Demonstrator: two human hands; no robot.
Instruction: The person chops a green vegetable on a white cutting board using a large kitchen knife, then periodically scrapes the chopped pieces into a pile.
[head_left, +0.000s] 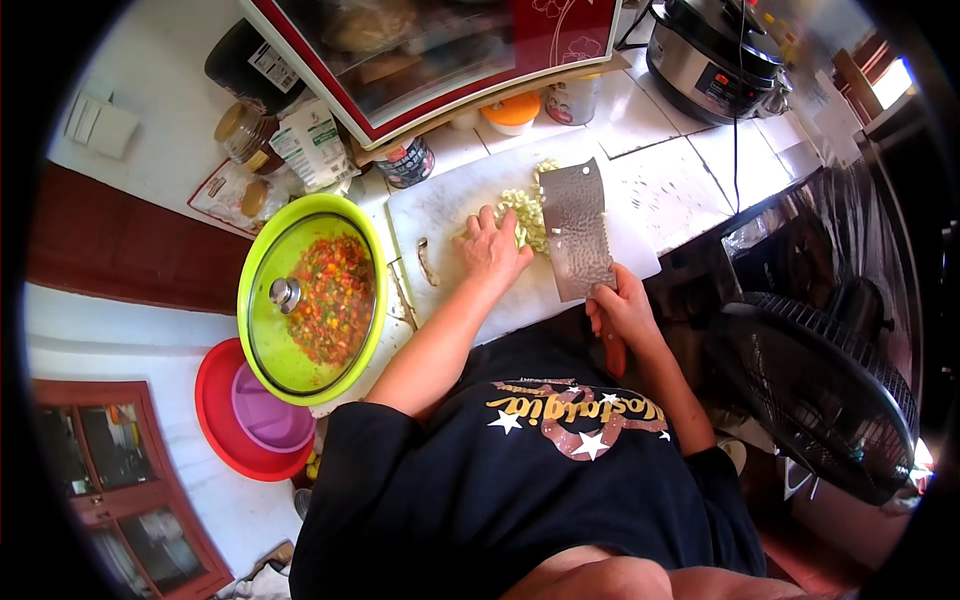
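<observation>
My right hand (624, 301) grips the wooden handle (613, 352) of a cleaver. Its broad, hammered-looking steel blade (577, 225) lies over the right part of a white cutting board (442, 187), beside a pile of finely diced pale green vegetable (523, 214). To the left of the pile, my left hand (491, 251) rests with fingers spread, its fingertips at the board and the nearest pieces. Whatever lies beneath that palm is hidden. A few bits cling to the blade.
Left of the board stands a lime-green bowl (380, 300) under a glass lid (274, 337), with diced colourful vegetables inside. Behind are a red-framed cabinet (555, 45), jars and an orange-lidded tub (511, 111). An electric cooker (709, 67) and a black fan (810, 390) are at right.
</observation>
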